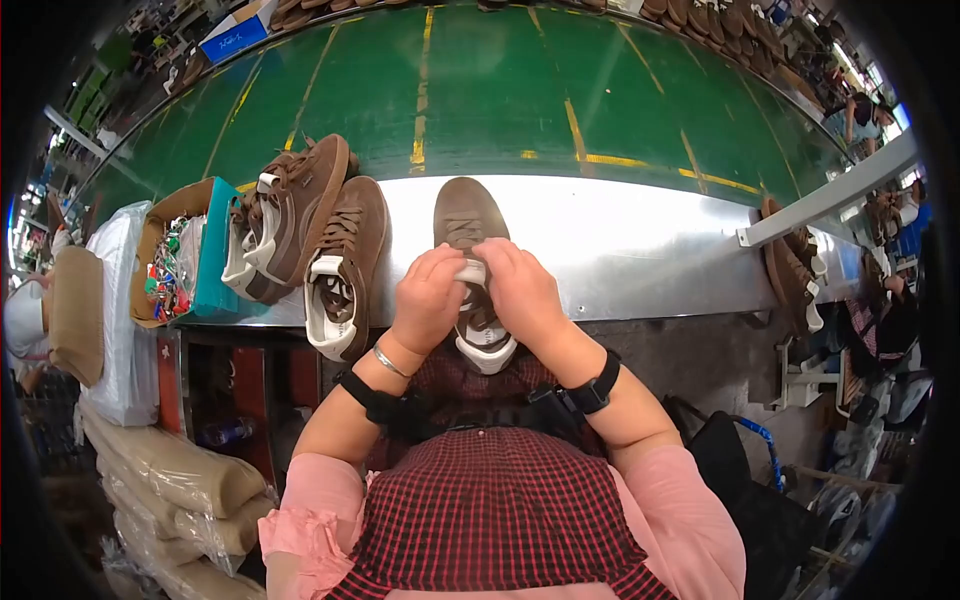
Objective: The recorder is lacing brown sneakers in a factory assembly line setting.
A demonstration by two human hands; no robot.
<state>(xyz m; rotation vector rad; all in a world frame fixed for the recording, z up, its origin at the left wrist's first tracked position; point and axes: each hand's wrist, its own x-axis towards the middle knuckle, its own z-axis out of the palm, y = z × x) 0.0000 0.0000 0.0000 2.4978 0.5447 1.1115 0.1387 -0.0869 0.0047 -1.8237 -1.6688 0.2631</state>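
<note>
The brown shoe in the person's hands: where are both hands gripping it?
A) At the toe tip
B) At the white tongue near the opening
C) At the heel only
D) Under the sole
B: the left hand and right hand meet over the white tongue of the brown shoe, whose toe points away, uncovered, on the metal bench.

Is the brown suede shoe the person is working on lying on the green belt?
No: the brown suede shoe sits on the shiny metal ledge in front of the green belt, with both hands at its tongue.
</note>
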